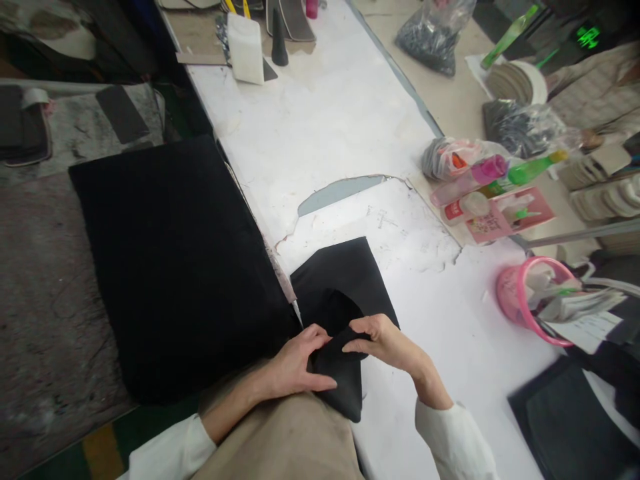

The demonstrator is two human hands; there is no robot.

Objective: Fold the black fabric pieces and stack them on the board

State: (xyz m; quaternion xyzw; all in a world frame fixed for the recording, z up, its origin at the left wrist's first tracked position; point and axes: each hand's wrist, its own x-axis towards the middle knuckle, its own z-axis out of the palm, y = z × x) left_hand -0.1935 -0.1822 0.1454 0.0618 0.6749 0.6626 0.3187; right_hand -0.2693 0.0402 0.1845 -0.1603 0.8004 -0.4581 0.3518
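Observation:
Both my hands grip a piece of black fabric [345, 283] at the near edge of the white table [325, 127]. My left hand [296, 363] pinches its folded lower part, thumb and fingers closed on the cloth. My right hand [383, 340] curls over the fold from the right, fingers pressed on the same cloth. The fabric's far part lies flat on the table; its near end hangs over my lap. White sleeves cover both forearms.
A large black fabric sheet [175, 260] lies on the left. A pink basket [533, 300] with papers stands at the right. Bottles and bags [480, 180] sit mid-right. A white block [245, 48] and a black cone [279, 39] stand at the back. A dark mat [570, 420] fills the near-right corner.

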